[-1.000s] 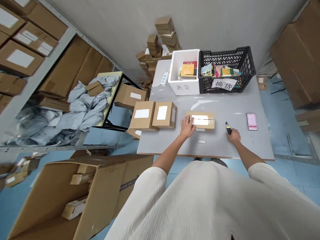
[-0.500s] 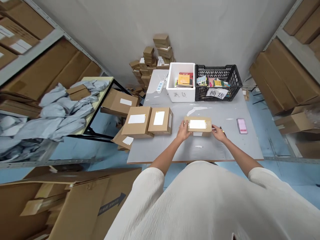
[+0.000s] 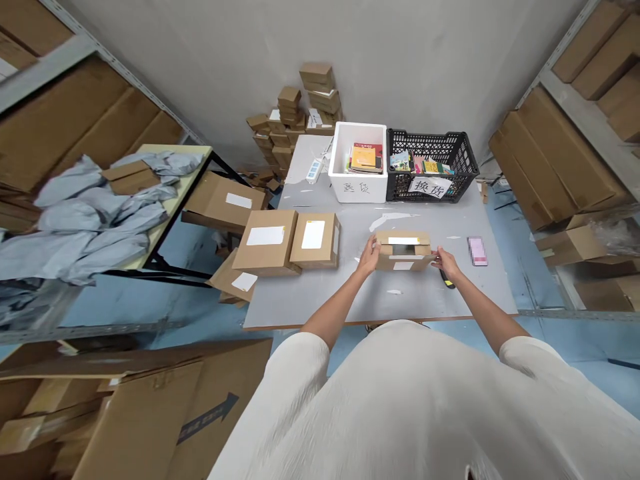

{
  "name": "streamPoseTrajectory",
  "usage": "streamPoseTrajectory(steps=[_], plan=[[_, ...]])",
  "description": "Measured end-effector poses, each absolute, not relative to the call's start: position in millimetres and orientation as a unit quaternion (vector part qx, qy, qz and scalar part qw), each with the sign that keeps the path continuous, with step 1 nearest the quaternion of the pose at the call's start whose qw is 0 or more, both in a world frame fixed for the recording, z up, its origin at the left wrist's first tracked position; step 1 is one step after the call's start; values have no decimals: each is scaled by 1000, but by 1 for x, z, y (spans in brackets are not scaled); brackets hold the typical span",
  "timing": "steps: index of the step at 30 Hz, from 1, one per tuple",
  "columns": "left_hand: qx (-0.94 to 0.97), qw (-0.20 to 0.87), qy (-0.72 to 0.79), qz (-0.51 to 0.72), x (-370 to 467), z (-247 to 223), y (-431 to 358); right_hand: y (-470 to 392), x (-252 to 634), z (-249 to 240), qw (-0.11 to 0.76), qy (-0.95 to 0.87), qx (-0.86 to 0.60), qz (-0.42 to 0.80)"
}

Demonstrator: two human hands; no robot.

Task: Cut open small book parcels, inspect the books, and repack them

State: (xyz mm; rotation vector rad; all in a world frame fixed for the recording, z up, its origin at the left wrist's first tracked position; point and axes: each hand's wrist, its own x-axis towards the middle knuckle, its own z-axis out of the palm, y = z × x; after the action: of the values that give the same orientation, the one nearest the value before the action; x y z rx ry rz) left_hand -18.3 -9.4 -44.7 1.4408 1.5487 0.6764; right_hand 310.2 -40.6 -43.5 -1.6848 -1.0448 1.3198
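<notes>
A small cardboard box (image 3: 420, 262) with white labels stands on the grey table in front of me. Its top is partly raised, and a dark gap shows along the near side. At its left end, my left hand (image 3: 369, 257) grips the cardboard. My right hand (image 3: 446, 263) has its fingers closed on the box's right end. Just below that hand a black and yellow utility knife (image 3: 447, 279) lies on the tabletop. What is inside the box cannot be made out.
Two closed, labelled boxes (image 3: 265, 250) stand left on the table (image 3: 320, 303). Behind are a white foam bin (image 3: 357, 190) and black crate (image 3: 433, 193) with books. A phone (image 3: 477, 251) lies right. Grey parcels (image 3: 100, 227) cover a side table. Boxes stand below its right edge.
The box's top has come open along its near side, where it was closed before. The utility knife, earlier mostly hidden by my right hand, now lies visible on the table.
</notes>
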Motion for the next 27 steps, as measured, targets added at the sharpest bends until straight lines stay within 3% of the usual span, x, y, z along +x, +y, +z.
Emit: streamPoseTrajectory(steps=[9, 15, 27], plan=[[725, 399, 537, 166, -40, -58, -19, -51, 318, -59, 295, -538, -628, 479], [728, 375, 548, 170, -38, -55, -34, -49, 321, -60, 261, -611, -619, 419], [743, 381, 523, 169, -44, -48, -39, -5, 320, -5, 67, -688, -637, 340]])
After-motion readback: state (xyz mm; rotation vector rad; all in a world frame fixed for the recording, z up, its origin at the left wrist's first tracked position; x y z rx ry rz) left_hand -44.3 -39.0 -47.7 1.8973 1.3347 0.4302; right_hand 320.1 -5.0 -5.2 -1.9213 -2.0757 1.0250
